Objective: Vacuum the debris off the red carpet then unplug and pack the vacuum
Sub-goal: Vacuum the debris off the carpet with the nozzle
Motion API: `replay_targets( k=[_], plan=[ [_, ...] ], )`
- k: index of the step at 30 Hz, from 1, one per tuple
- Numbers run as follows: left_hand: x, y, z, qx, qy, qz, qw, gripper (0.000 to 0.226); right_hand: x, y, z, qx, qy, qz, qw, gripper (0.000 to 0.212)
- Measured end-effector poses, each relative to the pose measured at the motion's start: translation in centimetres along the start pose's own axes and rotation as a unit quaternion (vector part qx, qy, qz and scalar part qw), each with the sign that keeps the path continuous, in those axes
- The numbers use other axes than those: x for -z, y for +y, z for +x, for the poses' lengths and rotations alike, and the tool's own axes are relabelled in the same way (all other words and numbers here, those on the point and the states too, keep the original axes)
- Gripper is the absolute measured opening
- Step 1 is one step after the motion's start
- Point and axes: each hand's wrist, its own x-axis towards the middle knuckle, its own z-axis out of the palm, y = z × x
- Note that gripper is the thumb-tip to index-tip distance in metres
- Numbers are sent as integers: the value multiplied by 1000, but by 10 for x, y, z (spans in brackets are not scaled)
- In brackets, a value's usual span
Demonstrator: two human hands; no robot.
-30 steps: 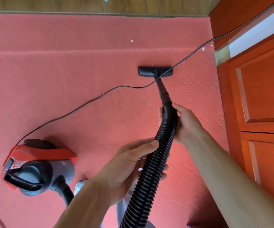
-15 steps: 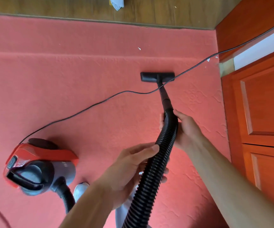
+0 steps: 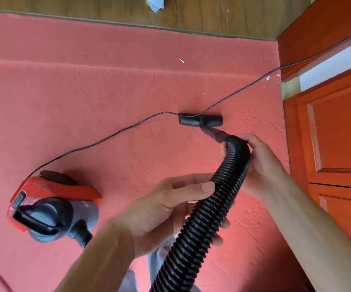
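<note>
A red and grey canister vacuum (image 3: 52, 207) sits on the red carpet (image 3: 107, 98) at the lower left. Its black ribbed hose (image 3: 208, 207) rises through both my hands. My left hand (image 3: 170, 209) grips the hose mid-length. My right hand (image 3: 261, 163) holds the bent upper end, close to the short tube. The black floor nozzle (image 3: 200, 120) lies flat on the carpet just ahead of my right hand. The black power cord (image 3: 111, 135) runs from the vacuum over the nozzle to the upper right. Small white debris bits (image 3: 182, 61) lie on the carpet beyond the nozzle.
Orange wooden cabinet doors (image 3: 339, 140) line the right side. More white scraps (image 3: 267, 78) lie by the cabinet corner. A wooden floor strip (image 3: 212, 15) borders the carpet's far edge, with a white paper scrap (image 3: 155, 4) on it.
The nozzle has been drawn back toward me across the carpet and the hose now bends sharply at my right hand. The view has tilted, showing more of the wooden floor.
</note>
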Motion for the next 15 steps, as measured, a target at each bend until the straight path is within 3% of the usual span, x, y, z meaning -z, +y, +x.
replay_targets(
  k=[3,8,10,15],
  plan=[
    [2,-4,0,-14,56,0,998,35,-3,15,19,11,-17,-6,1000,24],
    [4,-26,0,3,236,32,971,24,0,45,56,18,38,-18,999,28],
    [5,-30,-16,8,241,24,970,21,-4,57,49,13,37,-19,999,28],
    [-9,-8,-90,21,156,54,986,27,-15,76,-33,17,27,10,999,18]
  ],
)
